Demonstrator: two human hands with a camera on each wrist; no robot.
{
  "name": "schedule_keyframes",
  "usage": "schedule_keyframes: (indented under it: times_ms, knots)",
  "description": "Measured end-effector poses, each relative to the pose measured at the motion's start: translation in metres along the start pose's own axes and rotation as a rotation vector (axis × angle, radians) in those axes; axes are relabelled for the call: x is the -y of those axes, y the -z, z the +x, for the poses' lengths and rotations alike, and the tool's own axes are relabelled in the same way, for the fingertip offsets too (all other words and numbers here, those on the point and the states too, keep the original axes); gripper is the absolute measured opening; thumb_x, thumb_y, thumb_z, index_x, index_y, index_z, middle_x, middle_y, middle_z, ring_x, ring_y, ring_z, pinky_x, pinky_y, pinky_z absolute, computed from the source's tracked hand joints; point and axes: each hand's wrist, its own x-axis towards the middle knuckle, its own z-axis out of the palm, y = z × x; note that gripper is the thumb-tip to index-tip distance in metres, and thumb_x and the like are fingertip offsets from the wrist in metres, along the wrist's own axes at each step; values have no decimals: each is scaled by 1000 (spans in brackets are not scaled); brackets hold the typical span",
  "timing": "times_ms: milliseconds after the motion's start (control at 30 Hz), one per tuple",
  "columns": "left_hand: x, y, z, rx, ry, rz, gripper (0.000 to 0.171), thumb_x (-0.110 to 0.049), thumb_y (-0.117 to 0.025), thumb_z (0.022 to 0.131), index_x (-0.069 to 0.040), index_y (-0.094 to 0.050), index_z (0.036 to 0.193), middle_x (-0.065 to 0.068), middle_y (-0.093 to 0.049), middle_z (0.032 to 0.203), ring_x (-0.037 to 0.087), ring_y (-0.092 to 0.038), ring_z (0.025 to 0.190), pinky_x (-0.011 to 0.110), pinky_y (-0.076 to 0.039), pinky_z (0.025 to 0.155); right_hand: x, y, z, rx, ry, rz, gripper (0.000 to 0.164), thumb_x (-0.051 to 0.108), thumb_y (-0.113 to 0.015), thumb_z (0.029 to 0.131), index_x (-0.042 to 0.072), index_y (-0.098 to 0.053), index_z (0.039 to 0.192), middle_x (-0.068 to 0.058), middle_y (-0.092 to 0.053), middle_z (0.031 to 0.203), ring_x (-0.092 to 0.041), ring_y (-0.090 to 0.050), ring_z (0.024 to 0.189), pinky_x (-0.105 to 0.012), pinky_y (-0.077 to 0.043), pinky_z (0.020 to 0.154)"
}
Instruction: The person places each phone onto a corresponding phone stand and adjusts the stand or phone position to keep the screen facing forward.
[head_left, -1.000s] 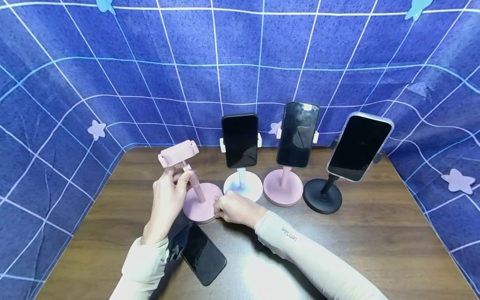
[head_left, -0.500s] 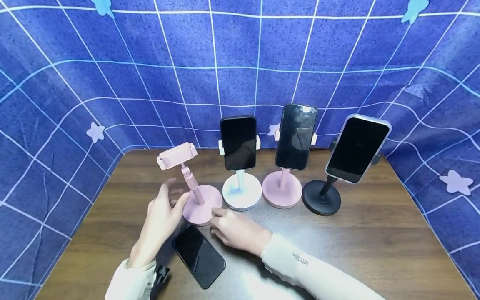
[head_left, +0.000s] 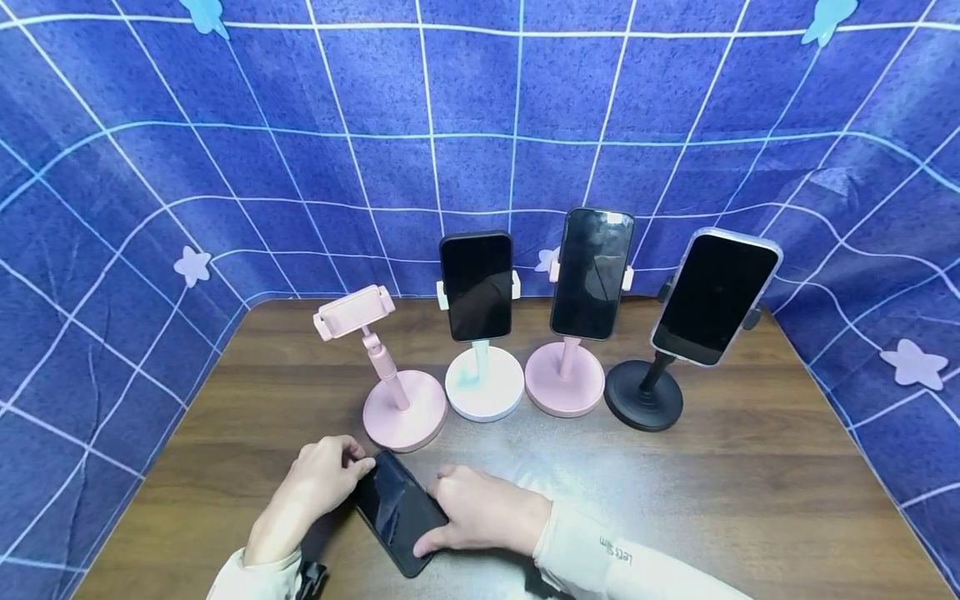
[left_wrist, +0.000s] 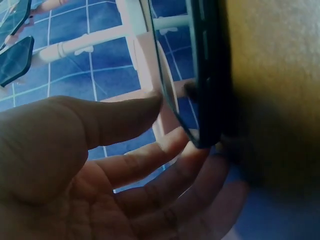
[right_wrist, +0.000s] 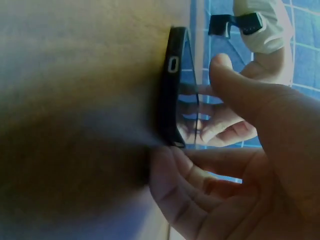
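Note:
A black smartphone [head_left: 395, 508] lies screen up on the brown table, below a pink phone stand [head_left: 405, 408] with an unfilled clamp. My left hand [head_left: 318, 479] pinches the phone's upper left corner, thumb at the screen side and fingers at the edge. At the lower right end is my right hand [head_left: 487, 510]; its fingertips touch the phone's edge. In the right wrist view its thumb [right_wrist: 232, 82] stands apart from the screen, while the phone's side edge [right_wrist: 172, 80] shows close to the tabletop. The phone's back is hidden.
Along the back stand a white stand [head_left: 485, 385], a second pink stand [head_left: 564, 379] and a black stand [head_left: 643, 396], each with a phone clamped in it. Behind the table [head_left: 787, 467] hangs a blue gridded cloth [head_left: 480, 100] with star shapes.
My left hand has let go of the pink stand's stem and come down to the phone. My right hand has left the stand's base and moved down to the phone's lower end.

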Motion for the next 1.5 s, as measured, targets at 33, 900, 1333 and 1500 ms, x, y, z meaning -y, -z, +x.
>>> schedule_keyframes:
  times_ms: [33, 900, 1333, 1500]
  knots:
    - [0, -1, 0, 8, -2, -2, 12, -24, -75, 92, -11, -73, 92, -2, -62, 79, 17, -58, 74, 38, -46, 67, 2, -1, -1, 19, -20, 15, 46, 61, -81, 79, 17, -73, 89, 11, -54, 81, 1, -46, 60, -13, -39, 56]
    - [-15, 10, -5, 309, -77, -523, 31, -28, -57, 106, -1, -62, 94, 7, -63, 72, 23, -69, 58, 40, -60, 51, 0, -13, -8, -4, -22, -10, 77, 46, -97, 61, 13, -54, 115, 6, -58, 98, -4, -60, 89, -22, -54, 84]
    - [-41, 36, -19, 197, -282, -667, 17, -16, -56, 105, -3, -59, 94, 1, -56, 86, 12, -59, 80, 31, -55, 65, -5, 22, -18, 69, -71, 604, 43, 20, -80, 91, 17, -49, 120, 7, -63, 97, -3, -65, 77, -26, -59, 75]
    - [-59, 50, -26, -43, -413, -647, 18, -14, -52, 107, -9, -63, 94, -8, -58, 79, 8, -57, 77, 25, -46, 71, 4, 50, -22, 72, -58, 1004, 37, 7, -60, 103, 18, -50, 137, 0, -69, 97, -14, -69, 56, -41, -61, 59]
